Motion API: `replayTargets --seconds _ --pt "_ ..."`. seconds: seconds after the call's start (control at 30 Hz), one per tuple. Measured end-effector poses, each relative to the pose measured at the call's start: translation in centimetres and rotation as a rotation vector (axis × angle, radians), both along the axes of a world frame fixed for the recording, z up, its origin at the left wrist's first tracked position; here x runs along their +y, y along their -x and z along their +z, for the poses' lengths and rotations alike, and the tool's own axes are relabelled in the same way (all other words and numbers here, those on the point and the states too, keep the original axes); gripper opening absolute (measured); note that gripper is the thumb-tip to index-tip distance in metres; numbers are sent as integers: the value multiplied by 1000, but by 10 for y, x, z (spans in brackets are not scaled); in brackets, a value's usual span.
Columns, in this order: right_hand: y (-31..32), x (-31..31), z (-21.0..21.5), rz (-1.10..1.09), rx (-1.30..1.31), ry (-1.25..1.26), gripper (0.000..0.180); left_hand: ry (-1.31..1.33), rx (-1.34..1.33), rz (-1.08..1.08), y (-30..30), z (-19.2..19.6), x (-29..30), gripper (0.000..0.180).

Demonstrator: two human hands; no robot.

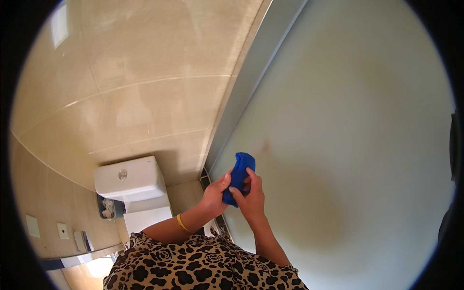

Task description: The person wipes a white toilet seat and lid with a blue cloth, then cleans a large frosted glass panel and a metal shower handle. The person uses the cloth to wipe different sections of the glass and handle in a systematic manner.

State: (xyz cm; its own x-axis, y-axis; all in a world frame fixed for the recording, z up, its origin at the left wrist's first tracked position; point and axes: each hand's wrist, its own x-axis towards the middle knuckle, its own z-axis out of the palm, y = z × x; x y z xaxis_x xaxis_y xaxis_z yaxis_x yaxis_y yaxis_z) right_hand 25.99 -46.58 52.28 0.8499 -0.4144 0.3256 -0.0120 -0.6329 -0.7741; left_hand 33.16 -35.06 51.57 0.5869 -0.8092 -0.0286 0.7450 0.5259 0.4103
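Observation:
A folded blue cloth [239, 175] is held between both hands in front of my body. My left hand [215, 194] grips its left side, with the thumb lying along the edge and the other fingers mostly hidden behind. From the right, my right hand [252, 195] closes on the cloth, thumb on its lower part and fingertips on its upper right. Behind the cloth stands a pale grey-green door panel [338, 145]; whether the cloth touches it I cannot tell. A yellow bangle [181, 223] circles my left wrist.
To the left stands a white toilet with its cistern [133, 179] against a beige tiled wall [145, 106]. Beside it is a waste bin [107, 208] with crumpled contents. The grey door frame [251, 82] runs diagonally. Dark black objects [455, 145] show at the right rim.

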Motion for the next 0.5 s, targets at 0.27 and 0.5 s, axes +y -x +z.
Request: replayTargets --seconds 0.27,0.5 --pt "-46 -5 8 -161 3 -254 44 -350 -67 31 -43 10 -5 28" --pt "-40 -21 29 -47 -32 -430 20 -427 -140 132 -51 18 -23 7"
